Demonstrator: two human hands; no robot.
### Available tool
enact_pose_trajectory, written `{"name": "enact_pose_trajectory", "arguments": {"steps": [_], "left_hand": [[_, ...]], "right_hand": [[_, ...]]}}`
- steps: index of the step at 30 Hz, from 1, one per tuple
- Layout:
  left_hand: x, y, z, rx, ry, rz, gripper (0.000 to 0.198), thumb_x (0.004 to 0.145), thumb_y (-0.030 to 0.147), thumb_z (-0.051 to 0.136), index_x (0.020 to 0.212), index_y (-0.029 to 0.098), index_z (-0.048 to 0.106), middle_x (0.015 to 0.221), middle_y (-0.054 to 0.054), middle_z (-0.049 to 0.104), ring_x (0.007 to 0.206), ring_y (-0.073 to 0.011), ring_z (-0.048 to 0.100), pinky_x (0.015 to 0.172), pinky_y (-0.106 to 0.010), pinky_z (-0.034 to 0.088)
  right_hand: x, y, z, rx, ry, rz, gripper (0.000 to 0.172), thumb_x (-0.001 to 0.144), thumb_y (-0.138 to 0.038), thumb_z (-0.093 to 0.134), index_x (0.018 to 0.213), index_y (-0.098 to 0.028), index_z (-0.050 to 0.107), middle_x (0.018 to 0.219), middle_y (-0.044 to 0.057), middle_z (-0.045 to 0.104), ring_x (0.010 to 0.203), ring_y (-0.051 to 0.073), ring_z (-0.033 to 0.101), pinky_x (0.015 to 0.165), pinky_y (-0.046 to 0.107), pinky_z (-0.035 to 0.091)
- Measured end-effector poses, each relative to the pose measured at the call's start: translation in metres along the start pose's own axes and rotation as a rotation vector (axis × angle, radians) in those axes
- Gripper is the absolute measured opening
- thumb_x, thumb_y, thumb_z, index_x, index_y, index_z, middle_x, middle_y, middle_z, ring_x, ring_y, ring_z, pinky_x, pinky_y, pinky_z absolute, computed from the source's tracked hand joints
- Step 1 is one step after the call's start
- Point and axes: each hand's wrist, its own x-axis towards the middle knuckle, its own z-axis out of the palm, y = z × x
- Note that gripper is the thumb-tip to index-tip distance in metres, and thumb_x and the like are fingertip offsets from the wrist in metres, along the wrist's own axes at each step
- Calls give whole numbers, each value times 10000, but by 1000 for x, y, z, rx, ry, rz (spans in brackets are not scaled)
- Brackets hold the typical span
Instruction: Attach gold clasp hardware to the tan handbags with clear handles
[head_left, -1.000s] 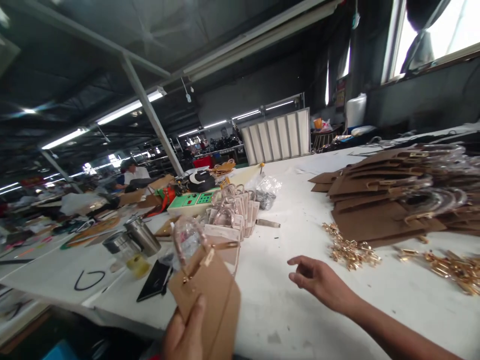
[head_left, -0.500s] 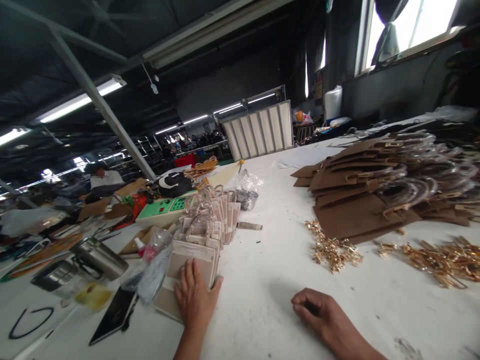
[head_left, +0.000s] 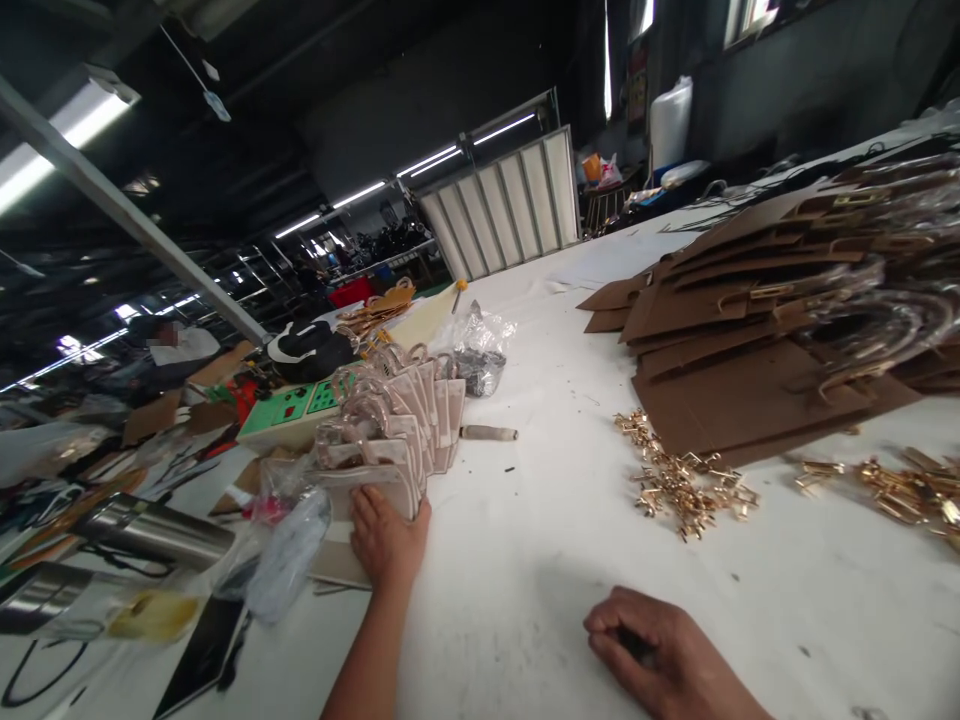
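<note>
My left hand (head_left: 384, 540) lies flat, fingers together, pressing on the nearest piece of a row of pale pink leather bag panels with handles (head_left: 405, 415) on the white table (head_left: 555, 520). My right hand (head_left: 660, 655) rests on the table at the lower right, fingers curled into a loose fist; whether it holds anything is hidden. A stack of brown leather panels with clear-wrapped handles (head_left: 780, 330) lies to the right. Heaps of gold metal clasps (head_left: 686, 485) sit in front of that stack.
Steel cups (head_left: 154, 535), a clear plastic bag (head_left: 289, 550) and a black phone-like slab (head_left: 199, 655) lie at the left. A green box (head_left: 289, 410), a wooden-handled tool (head_left: 487, 433) and another plastic bag (head_left: 480, 350) are further back. A person sits far left.
My left hand set the brown panel down onto the pink row and now presses on it. My right hand closed from open fingers into a fist. The view dropped lower.
</note>
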Motion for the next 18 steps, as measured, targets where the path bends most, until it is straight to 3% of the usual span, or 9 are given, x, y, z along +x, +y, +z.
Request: {"name": "enact_pose_trajectory", "arguments": {"steps": [8,13,18], "left_hand": [[12,7,3,-61,32,5,1038,879,595,546,1602,-72,215,1649,-305,263,1475,-450,335,1149,-537,381],[-6,-7,-17,-135,56,-6,1081,839,686,576,1603,-15,272,1657,-273,280,1478,-427,356,1199,-508,339],[-28,-22,-37,-167,42,-7,1069,825,732,556,1596,33,309,1661,-235,296,1469,-421,376,1174,-508,377]], "right_hand": [[-1,-15,-3,61,42,43,277,988,-413,548,895,-208,709,879,56,697,788,199,633,723,287,484],[-7,-20,-4,96,71,0,235,964,-367,559,889,-190,695,881,56,691,791,193,616,726,283,473],[-10,-21,0,94,102,-50,206,950,-316,556,885,-176,692,873,49,675,785,180,597,723,276,455]]}}
